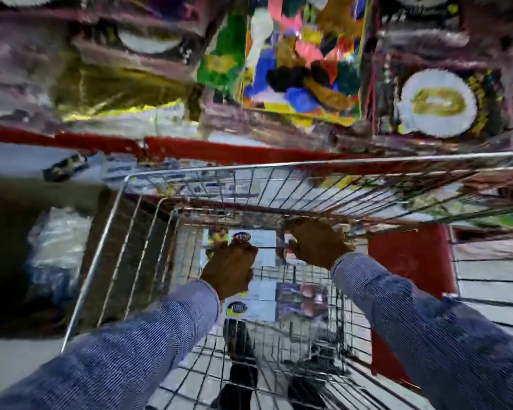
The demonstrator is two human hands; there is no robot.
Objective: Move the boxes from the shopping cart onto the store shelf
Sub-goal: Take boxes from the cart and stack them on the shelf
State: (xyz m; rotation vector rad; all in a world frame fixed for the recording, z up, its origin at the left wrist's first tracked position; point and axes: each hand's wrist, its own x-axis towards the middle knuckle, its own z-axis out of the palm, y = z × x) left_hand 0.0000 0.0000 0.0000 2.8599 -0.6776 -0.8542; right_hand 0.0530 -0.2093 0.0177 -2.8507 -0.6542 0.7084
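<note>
Both my arms in blue sleeves reach down into the wire shopping cart (190,173). My left hand (230,269) and my right hand (317,242) are closed on the two ends of a white box (264,247) with a dark oval logo, deep in the cart. Another white box (255,306) with the same logo lies below it on the cart floor, next to a dark printed box (302,297). The store shelf (219,149) with a red edge runs across just beyond the cart. The picture is blurred.
Colourful packaged goods (302,57) fill the shelf above the red edge. A plastic-wrapped bundle (57,247) sits on a lower level at left. A red shelf base (409,261) stands right of the cart. My feet (240,380) show through the cart floor.
</note>
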